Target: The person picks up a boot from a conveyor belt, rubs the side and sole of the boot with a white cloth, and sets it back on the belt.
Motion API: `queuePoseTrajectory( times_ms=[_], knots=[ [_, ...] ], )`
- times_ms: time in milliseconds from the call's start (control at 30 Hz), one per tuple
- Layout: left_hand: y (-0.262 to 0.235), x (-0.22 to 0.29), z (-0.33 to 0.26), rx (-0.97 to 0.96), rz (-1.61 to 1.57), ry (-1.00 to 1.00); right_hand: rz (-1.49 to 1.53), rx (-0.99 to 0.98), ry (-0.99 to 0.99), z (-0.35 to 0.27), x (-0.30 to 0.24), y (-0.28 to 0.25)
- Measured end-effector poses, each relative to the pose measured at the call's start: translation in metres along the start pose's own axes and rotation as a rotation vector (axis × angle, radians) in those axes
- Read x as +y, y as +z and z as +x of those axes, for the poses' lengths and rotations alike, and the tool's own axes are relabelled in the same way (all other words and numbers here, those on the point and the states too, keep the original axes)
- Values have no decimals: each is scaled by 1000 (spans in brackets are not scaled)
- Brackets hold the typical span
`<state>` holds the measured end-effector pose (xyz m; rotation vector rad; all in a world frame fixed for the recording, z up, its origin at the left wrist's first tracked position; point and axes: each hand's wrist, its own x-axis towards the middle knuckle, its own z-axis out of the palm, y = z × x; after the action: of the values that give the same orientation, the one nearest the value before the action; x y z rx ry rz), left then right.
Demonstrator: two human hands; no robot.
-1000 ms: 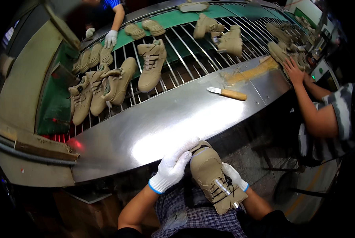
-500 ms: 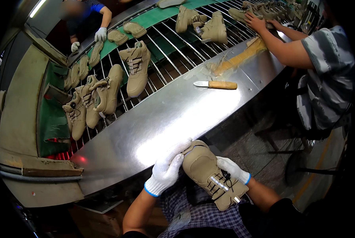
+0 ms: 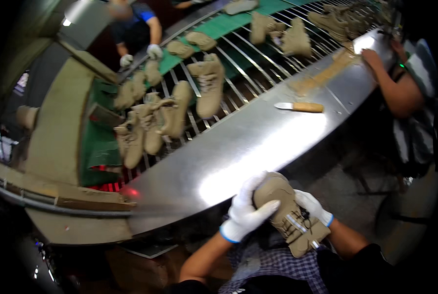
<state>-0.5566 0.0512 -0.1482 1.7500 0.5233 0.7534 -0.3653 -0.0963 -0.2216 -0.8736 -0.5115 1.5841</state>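
Observation:
I hold a beige lace-up high-top shoe (image 3: 288,215) over my lap, its toe pointing away from me and its laced upper facing up. My left hand (image 3: 248,208), in a white knit glove with a blue cuff, wraps round the toe's left side, its thumb lying across the upper. At the shoe's right side, my right hand (image 3: 314,206), gloved alike, grips it near the laces; some of its fingers are hidden behind the shoe. On the metal ledge ahead lies a knife (image 3: 301,107) with a wooden handle and a short blade.
The metal ledge (image 3: 219,166) borders a roller conveyor carrying several beige shoes (image 3: 209,88) and, farther back, several soles (image 3: 201,41). Brown tape (image 3: 322,76) covers part of the ledge. A co-worker's arm (image 3: 395,88) is at right; another gloved person (image 3: 135,29) stands across the conveyor.
My view has swung left, so the scene sits farther right. My left thumb has moved across the shoe's toe. The right-hand co-worker's hands have come away from the shoes.

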Motion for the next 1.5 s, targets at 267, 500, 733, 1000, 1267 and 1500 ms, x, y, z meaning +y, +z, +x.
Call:
queuePoseTrajectory(
  times_ms=[267,500,733,1000,1267,1500],
  knots=[
    [-69,59,15,426,33,-76,-905,-50,11,29,-67,120],
    [-79,33,-69,659,14,-150,-1306,-181,-655,29,-48,99],
    [-83,41,-74,634,85,-95,-1045,-339,-902,111,-32,145],
    [-82,56,-69,649,133,-290,-1263,-507,-546,120,-53,171],
    [-126,53,-80,256,44,-343,-1289,-605,-511,51,-63,120],
    [-127,58,-66,188,156,-397,-1107,-294,-839,94,-9,103]
  ],
)
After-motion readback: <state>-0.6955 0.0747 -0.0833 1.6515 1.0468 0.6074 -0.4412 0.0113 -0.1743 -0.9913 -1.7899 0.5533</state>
